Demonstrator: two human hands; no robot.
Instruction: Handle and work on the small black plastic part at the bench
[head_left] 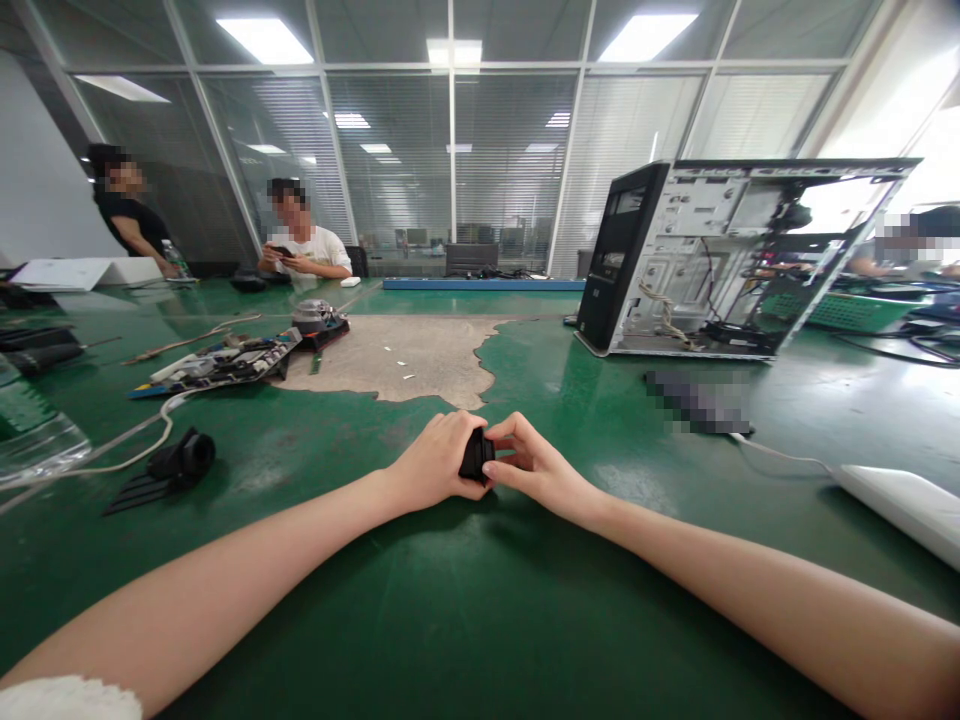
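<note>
Black part (475, 456) in a two-handed grip, over the green table (480, 620).
Left hand (431, 455) wraps the part's left side; right hand (536, 462) pinches its right edge. From where I stand, I cannot tell whether the part touches the table. Hazard: if the left grip slackens or the right fingertips slip, the part may twist or drop. Surface: far left of the part, a bottle (34, 420); left, a black fitting (193, 455); left and beyond, a circuit board (217, 362); just beyond, a bare patch (420, 350); right and beyond, a PC case (624, 260) with its side off; far right, a white box (904, 502). Room: well beyond the part, to its left, a standing person (142, 225), then a seated person (319, 248); farthest beyond, a glass partition (510, 150).
</note>
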